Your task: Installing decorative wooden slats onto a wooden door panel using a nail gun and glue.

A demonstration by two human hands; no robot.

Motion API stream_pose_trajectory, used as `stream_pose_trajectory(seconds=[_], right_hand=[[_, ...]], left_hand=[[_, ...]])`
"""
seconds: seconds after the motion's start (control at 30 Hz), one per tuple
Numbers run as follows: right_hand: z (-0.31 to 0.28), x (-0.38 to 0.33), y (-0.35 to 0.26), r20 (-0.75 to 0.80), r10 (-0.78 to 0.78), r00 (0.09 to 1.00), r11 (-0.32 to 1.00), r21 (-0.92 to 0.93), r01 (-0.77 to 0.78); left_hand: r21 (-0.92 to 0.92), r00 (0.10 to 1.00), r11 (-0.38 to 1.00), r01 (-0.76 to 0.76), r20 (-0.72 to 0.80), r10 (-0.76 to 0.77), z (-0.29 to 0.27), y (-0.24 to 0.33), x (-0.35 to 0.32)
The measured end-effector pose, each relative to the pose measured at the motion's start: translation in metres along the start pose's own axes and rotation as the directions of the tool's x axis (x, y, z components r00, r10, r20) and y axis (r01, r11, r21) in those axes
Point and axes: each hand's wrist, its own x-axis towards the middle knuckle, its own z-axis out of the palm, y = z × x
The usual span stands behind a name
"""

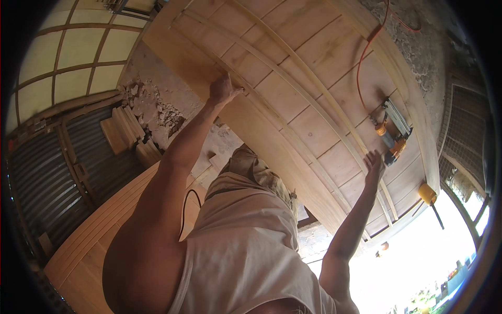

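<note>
**Pale timber strip under two flat hands**

Pale wood fills the upper half of the frame: a panelled door [314, 68] lying flat, its boards crossed by thin battens. The left hand [224, 89], upper centre, is spread open and presses its fingers on a long thin wooden strip [293, 133] that runs diagonally down to the right; nothing is clasped in it. The right hand [373, 166], centre right, is also open, fingertips resting on the same strip near its lower end.

Just above the right hand lies a nail gun [393, 133] with orange fittings, near it but apart, its orange hose [366, 52] trailing to the top edge. A yellow mallet [429, 196] sits at the door's lower right edge. Between the hands the strip and the boards beside it lie bare. Left of the door's near edge, rubble [149, 107] and stacked planks [125, 133] crowd the floor.
</note>
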Motion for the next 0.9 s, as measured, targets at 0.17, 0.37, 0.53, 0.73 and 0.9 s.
stream_pose_trajectory(seconds=[0.17, 0.37, 0.53, 0.73, 0.9], right_hand=[[0.004, -0.136, 0.093, -0.075, 0.148, 0.986, 0.982, -0.104, -0.155], [0.014, -0.255, 0.19, -0.02, 0.349, 0.937, 0.914, -0.213, -0.345], [0.03, -0.289, 0.193, 0.088, 0.382, 0.92, 0.904, -0.241, -0.352], [0.007, -0.321, 0.234, -0.04, 0.344, 0.938, 0.924, -0.165, -0.345], [-0.021, -0.368, 0.279, -0.106, 0.289, 0.951, 0.937, -0.174, -0.304]], left_hand=[[0.038, 0.995, 0.995, -0.095, 0.032, 0.093, -0.002, 0.013, 0.031], [-0.29, 0.892, 0.844, -0.451, -0.168, 0.419, 0.009, -0.03, 0.042], [-0.694, 0.983, 0.718, -0.051, 0.091, 0.158, 0.03, -0.063, 0.041], [-0.646, 0.926, 0.763, -0.033, 0.268, 0.267, -0.005, -0.019, 0.033], [-0.768, 0.903, 0.637, 0.067, 0.318, 0.288, -0.013, -0.067, 0.05]])
